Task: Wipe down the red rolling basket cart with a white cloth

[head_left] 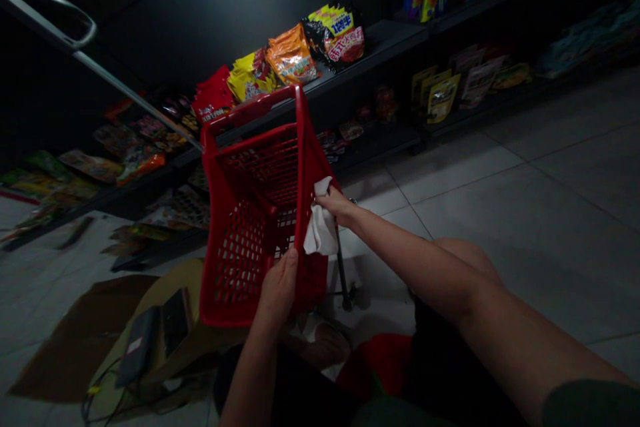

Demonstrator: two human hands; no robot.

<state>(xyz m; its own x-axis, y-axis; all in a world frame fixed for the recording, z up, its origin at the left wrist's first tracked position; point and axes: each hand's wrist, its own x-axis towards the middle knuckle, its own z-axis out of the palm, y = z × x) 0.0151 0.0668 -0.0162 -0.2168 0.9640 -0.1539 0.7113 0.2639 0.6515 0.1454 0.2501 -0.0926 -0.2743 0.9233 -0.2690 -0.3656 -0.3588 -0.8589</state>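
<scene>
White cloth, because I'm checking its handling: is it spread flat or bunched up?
Bunched up: the right hand grips the white cloth toward its top, the rest hanging loosely beside the red shopping cart.

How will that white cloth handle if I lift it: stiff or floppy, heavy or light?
Probably floppy: the white cloth hangs in loose folds below the right hand. It looks light, being small and bunched easily in the fingers. Breakage seems unlikely, since it appears to be soft fabric.
</scene>
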